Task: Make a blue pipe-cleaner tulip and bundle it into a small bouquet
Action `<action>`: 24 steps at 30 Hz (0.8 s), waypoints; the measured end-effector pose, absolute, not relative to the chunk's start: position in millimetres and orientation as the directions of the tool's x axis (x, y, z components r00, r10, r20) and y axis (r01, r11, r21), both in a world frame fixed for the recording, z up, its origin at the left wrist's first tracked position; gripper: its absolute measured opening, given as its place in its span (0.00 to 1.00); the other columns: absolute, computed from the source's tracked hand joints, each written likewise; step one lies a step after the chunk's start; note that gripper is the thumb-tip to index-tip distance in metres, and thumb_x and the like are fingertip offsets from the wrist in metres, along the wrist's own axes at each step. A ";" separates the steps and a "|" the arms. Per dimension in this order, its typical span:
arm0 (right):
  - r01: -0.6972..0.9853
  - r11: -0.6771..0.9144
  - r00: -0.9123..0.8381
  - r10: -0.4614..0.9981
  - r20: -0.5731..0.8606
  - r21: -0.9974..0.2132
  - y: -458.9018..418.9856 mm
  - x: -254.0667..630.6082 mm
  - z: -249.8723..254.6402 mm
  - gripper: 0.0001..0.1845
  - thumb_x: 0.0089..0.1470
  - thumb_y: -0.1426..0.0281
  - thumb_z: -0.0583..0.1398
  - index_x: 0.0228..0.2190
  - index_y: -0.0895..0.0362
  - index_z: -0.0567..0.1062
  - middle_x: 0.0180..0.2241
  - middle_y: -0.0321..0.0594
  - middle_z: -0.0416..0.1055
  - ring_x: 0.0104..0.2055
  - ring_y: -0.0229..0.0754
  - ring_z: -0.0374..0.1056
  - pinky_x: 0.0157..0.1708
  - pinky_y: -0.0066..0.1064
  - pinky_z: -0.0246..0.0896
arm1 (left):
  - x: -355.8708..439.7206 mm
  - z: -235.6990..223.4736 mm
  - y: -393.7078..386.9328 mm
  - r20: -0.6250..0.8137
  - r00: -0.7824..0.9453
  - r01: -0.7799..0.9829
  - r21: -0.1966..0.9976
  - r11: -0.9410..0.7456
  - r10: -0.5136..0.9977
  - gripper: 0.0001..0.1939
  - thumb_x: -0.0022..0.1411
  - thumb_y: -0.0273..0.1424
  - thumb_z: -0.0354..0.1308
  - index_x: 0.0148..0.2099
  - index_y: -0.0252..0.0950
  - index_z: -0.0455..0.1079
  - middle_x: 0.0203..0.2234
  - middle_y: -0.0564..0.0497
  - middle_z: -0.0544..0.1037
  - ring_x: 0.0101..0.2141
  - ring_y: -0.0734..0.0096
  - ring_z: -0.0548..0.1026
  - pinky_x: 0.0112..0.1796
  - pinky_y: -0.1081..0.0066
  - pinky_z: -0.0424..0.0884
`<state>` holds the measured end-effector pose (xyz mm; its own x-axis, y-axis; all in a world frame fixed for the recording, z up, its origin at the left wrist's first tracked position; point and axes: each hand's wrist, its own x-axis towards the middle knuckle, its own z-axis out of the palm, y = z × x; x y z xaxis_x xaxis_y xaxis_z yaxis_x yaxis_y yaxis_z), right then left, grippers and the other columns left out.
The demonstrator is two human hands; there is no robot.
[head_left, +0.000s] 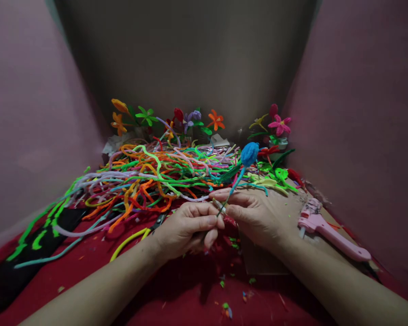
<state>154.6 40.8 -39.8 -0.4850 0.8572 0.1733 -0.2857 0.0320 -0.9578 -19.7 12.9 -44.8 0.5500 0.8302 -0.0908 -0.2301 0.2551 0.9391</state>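
Note:
A blue pipe-cleaner flower point(250, 155) stands tilted between my hands, its blue stem running down to a dark green lower end. My left hand point(195, 224) is closed, with thumb and forefinger pinching that lower end. Close beside it, my right hand point(253, 215) curls its fingers round the same stem from the right. A small pale strip or roll point(219, 206) shows between the two hands; its kind is hard to make out. Behind them lies a tangled heap of coloured pipe cleaners point(156, 174).
On the right, a pink glue gun point(333, 231) lies on a piece of cardboard point(263, 258). Yellow-handled scissors point(131, 240) sit left of my left hand, partly hidden. Finished flowers point(216, 119) stand at the back. Fuzzy scraps dot the red cloth point(177, 290).

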 end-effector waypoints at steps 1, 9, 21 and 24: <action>-0.308 0.028 -0.494 0.850 0.185 -0.951 40.4 154.6 -39.1 0.12 0.43 0.70 0.64 0.34 0.53 0.79 0.39 0.40 0.74 0.42 0.45 0.67 0.46 0.41 0.59 | -19.6 -44.8 13.1 -0.083 0.548 -0.240 0.938 0.252 0.832 0.09 0.55 0.33 0.57 0.31 0.31 0.70 0.12 0.54 0.70 0.11 0.83 0.57 0.15 0.78 0.47; -0.368 0.073 -0.516 0.813 0.269 -0.927 40.5 155.1 -39.2 0.10 0.47 0.75 0.60 0.32 0.54 0.79 0.40 0.40 0.72 0.47 0.47 0.65 0.50 0.43 0.56 | -20.9 -44.9 14.6 -0.103 0.556 -0.231 0.934 0.272 0.825 0.09 0.54 0.33 0.59 0.31 0.31 0.71 0.12 0.55 0.68 0.12 0.84 0.57 0.16 0.78 0.47; -0.183 0.142 -0.470 0.856 0.214 -0.973 34.8 156.7 -24.9 0.08 0.48 0.72 0.58 0.26 0.56 0.79 0.29 0.38 0.74 0.35 0.41 0.67 0.42 0.35 0.58 | -18.5 -44.7 17.2 -0.138 0.558 -0.219 0.927 0.305 0.819 0.08 0.55 0.33 0.59 0.31 0.31 0.71 0.12 0.55 0.67 0.12 0.84 0.56 0.15 0.79 0.47; -0.315 0.026 -0.486 0.854 0.185 -0.949 35.3 154.7 -28.6 0.06 0.44 0.72 0.61 0.27 0.56 0.78 0.27 0.38 0.73 0.34 0.41 0.67 0.40 0.34 0.59 | -17.5 -45.9 15.4 -0.106 0.579 -0.287 0.902 0.324 0.809 0.09 0.54 0.34 0.59 0.30 0.32 0.70 0.11 0.57 0.65 0.11 0.84 0.55 0.14 0.79 0.49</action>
<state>154.7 35.3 -28.6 -0.4865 0.8540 0.1846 -0.3150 0.0257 -0.9488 -17.5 15.4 -45.9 0.5786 0.8087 -0.1062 -0.2867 0.3236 0.9017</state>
